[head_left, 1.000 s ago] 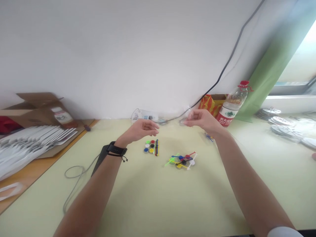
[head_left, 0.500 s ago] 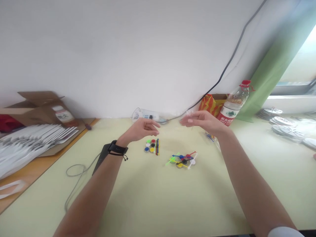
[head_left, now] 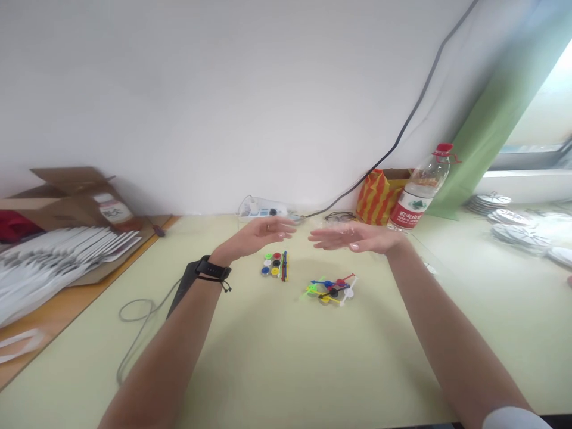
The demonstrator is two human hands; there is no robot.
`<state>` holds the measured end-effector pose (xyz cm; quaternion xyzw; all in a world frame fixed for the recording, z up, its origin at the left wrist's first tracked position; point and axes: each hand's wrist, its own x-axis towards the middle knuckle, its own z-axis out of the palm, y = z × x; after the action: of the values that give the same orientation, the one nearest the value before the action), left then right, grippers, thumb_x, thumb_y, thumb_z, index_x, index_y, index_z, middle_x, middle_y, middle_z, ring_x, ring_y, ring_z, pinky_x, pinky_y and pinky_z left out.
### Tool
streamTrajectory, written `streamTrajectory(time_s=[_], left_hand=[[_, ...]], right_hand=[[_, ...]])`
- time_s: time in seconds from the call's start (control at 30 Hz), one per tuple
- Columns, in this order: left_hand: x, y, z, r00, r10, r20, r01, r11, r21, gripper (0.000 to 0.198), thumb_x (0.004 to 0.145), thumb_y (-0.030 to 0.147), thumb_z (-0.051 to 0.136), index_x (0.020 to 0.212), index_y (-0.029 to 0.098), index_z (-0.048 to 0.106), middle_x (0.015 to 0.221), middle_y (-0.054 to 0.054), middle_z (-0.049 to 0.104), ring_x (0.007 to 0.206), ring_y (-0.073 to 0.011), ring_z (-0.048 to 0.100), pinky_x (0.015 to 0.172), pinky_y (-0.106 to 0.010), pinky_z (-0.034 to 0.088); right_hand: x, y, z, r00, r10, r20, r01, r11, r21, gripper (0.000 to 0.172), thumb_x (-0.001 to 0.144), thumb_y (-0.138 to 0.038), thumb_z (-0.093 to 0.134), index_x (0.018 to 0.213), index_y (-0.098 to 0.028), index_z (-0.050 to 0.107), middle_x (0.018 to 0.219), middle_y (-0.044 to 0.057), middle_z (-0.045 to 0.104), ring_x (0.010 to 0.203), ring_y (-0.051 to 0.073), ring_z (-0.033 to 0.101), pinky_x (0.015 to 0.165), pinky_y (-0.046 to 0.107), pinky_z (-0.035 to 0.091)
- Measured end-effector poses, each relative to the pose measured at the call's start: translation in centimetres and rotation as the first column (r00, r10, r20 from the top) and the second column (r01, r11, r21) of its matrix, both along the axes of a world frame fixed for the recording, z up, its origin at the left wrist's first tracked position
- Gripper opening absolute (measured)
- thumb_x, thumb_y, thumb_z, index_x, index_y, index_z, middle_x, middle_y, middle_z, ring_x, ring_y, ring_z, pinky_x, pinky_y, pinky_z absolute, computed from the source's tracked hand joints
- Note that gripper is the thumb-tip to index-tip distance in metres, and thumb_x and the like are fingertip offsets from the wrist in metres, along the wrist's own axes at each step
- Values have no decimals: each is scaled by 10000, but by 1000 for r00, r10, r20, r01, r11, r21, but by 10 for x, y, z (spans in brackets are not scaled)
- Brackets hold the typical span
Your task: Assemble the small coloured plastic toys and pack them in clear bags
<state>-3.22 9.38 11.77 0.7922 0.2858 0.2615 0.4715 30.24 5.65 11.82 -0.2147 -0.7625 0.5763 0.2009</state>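
Observation:
My left hand (head_left: 257,238), with a black watch on its wrist, hovers above the table with fingers stretched out and nothing visible in them. Just below it, several small round coloured discs (head_left: 271,263) lie in two columns beside a row of thin coloured arrow-shaped sticks (head_left: 285,266). My right hand (head_left: 353,236) is held palm-inward over the table, its fingers extended and apart. A faint clear glint shows at its fingers, too indistinct to name. Lower down sits a loose cluster of coloured spinner arrows on round bases (head_left: 333,291), untouched by either hand.
A large water bottle (head_left: 409,205) and a red-yellow striped bag (head_left: 375,196) stand behind my right hand. At the wall lie a power strip (head_left: 263,211) and glasses (head_left: 339,216). Stacked white discs (head_left: 521,235) are at right. A cardboard box (head_left: 71,185) and white stack (head_left: 75,256) are at left.
My right hand has come down and a little left, its fingers now spread. My left hand has straightened its fingers and moved slightly. The coloured pieces below have stayed put.

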Motion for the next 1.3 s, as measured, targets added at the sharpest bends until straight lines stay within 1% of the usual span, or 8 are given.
streamTrajectory(time_s=[0.27, 0.37, 0.57, 0.8, 1.07, 1.13, 1.23, 1.3], left_hand=[[-6, -6, 13, 997, -73, 9, 73, 997, 8, 577, 994, 663, 556, 1432, 300, 656, 1527, -114, 608, 1433, -311, 545, 1187, -452, 426], [-4, -8, 13, 987, -93, -135, 94, 996, 2, 567, 981, 592, 632, 1486, 337, 602, 1567, -82, 572, 1469, -310, 503, 1178, -436, 434], [5, -10, 3, 883, -392, -259, 361, 919, -161, 756, 927, 584, 704, 1603, 383, 433, 1689, -60, 405, 1539, -341, 393, 1171, -440, 444], [12, -7, -6, 864, -439, -246, 393, 894, -216, 847, 903, 510, 769, 1626, 309, 376, 1531, -144, 552, 1313, -339, 601, 1007, -422, 535], [-18, 6, -5, 909, -211, -359, 164, 974, -158, 791, 948, 559, 683, 1629, 306, 369, 1379, -114, 643, 1194, -274, 636, 1006, -390, 494], [-24, 8, -4, 913, -186, -363, 139, 978, -153, 780, 957, 558, 668, 1628, 293, 372, 1359, -120, 656, 1196, -277, 636, 1019, -402, 488], [-29, 9, -2, 911, -165, -377, 115, 982, -151, 783, 963, 561, 659, 1630, 276, 364, 1335, -123, 671, 1217, -284, 628, 1051, -420, 470], [-30, 9, -2, 910, -156, -384, 103, 982, -156, 789, 965, 566, 653, 1634, 274, 353, 1339, -121, 675, 1226, -284, 625, 1062, -425, 468]], right_hand=[[-31, -27, 26, 934, -209, 291, 76, 909, 409, 570, 891, -515, 812, 1432, -429, 655, 1509, -36, 599, 1419, 321, 536, 1204, 460, 418], [-49, -40, 30, 923, -199, 328, 42, 902, 430, 614, 870, -560, 818, 1446, -446, 641, 1509, -56, 597, 1418, 328, 536, 1216, 434, 404], [-60, -52, 32, 935, -153, 320, 6, 909, 417, 616, 863, -525, 835, 1443, -470, 635, 1473, -69, 628, 1386, 317, 567, 1180, 401, 426], [-57, -50, 37, 927, -132, 350, -50, 884, 465, 575, 898, -543, 777, 1441, -397, 653, 1464, -19, 644, 1327, 293, 606, 1083, 364, 486], [-14, -6, 12, 794, -591, 140, 406, 687, 603, 346, 984, -498, 603, 1040, -203, 774, 1016, 73, 778, 965, 246, 706, 835, 333, 551], [-10, 7, -3, 769, -563, 303, 306, 740, 598, 293, 922, -463, 672, 988, -195, 770, 960, 70, 768, 871, 232, 700, 743, 311, 537], [-24, 17, -27, 796, -300, 526, 71, 909, 410, 268, 842, -410, 766, 1007, -200, 785, 990, 65, 771, 890, 221, 707, 734, 275, 527], [-41, 19, -42, 805, -185, 563, -23, 939, 342, 303, 809, -407, 796, 1033, -202, 785, 995, 56, 769, 911, 218, 705, 735, 259, 517]])
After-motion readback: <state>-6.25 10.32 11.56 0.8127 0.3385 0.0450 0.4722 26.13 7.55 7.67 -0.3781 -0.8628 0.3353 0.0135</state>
